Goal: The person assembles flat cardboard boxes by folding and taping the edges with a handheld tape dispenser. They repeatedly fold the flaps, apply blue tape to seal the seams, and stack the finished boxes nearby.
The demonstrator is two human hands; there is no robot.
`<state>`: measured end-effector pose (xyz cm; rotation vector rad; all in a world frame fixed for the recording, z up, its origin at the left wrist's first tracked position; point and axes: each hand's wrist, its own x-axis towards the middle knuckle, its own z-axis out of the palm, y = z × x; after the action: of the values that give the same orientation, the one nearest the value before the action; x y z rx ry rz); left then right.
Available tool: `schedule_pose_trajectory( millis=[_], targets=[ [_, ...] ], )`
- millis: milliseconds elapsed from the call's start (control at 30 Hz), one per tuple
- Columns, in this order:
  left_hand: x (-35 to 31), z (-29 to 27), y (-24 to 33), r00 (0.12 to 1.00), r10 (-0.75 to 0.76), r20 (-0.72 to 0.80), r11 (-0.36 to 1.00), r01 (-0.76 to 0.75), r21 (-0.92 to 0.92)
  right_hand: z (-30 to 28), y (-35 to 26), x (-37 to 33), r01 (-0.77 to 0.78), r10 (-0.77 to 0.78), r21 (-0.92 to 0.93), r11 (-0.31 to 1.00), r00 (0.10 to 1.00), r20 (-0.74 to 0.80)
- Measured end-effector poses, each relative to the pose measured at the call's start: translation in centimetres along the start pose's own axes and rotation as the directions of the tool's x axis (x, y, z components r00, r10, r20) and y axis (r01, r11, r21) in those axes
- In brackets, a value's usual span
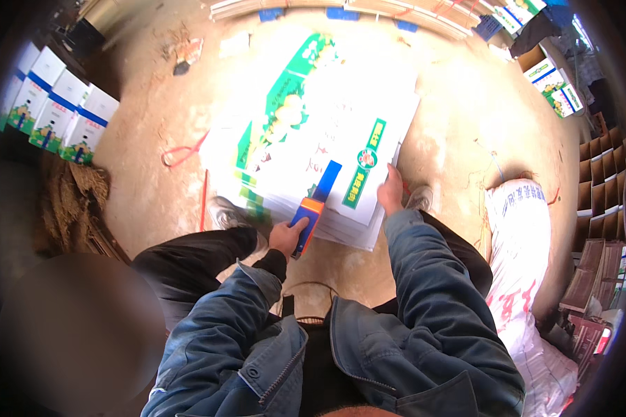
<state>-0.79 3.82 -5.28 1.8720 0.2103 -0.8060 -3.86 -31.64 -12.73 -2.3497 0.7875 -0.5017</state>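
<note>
Left hand [285,238] is closed around the lower part of a blue tool [316,207] with an orange band. I hold it at the near edge of a stack of white cartons [330,125], its straight blue end pointing away from me over the top sheet. Whether that end touches the sheet cannot be told.

Right hand [391,191] is at the stack's right edge, toward the near corner. Some of its fingers are hidden, so I cannot tell whether it grips the edge or only rests against it.

The stack lies on the floor directly in front of me, turned at a slant. Its top bears green bands and printed yellow fruit; layered sheet edges show along the near side. Strong light washes out part of the upper surface.

My left shoe [224,214] is just beside the stack's near left corner, my right shoe [420,199] near its right side. A red strap [204,201] lies left of the stack. Well left of it stand upright white boxes [80,128] with blue bands, with a brown heap [76,198] nearer me. Right of the stack lies a long white sack [518,226]. Bundled flat cardboard [389,12] lies beyond its far edge.
</note>
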Motion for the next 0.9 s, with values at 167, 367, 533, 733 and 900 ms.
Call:
schedule_pose_trajectory(
  millis=[167, 367, 533, 733, 900],
  targets=[
    [-3.9, -1.5, 5.3, 0.986, 0.161, -0.031, 0.963, -0.164, -0.212, -6.3, -4.0, -5.5, 0.072, -0.068, -0.13, 0.989, 0.997, 0.034],
    [-11.7, -5.0, 15.9, 0.853, 0.52, -0.051, 0.737, -0.478, -0.477, -7.8, -7.9, -5.0, 0.396, -0.392, -0.157, 0.905, 0.918, 0.061],
    [-14.7, -9.0, 18.6, 0.9, 0.435, 0.018, 0.794, -0.374, -0.479, -5.3, -6.9, -3.5, -0.18, 0.191, -0.091, 0.979, 0.973, 0.131],
    [-15.1, -11.5, 17.6, 0.895, 0.41, 0.174, 0.848, -0.304, -0.435, -5.2, -12.6, -5.4, -0.87, 0.034, 0.264, 0.417, 0.305, 0.952],
    [-12.8, -12.5, 14.7, 0.878, 0.423, 0.223, 0.741, -0.194, -0.643, -5.6, -19.3, -7.4, -0.929, -0.308, 0.349, 0.127, 0.297, 0.904]
  ],
)
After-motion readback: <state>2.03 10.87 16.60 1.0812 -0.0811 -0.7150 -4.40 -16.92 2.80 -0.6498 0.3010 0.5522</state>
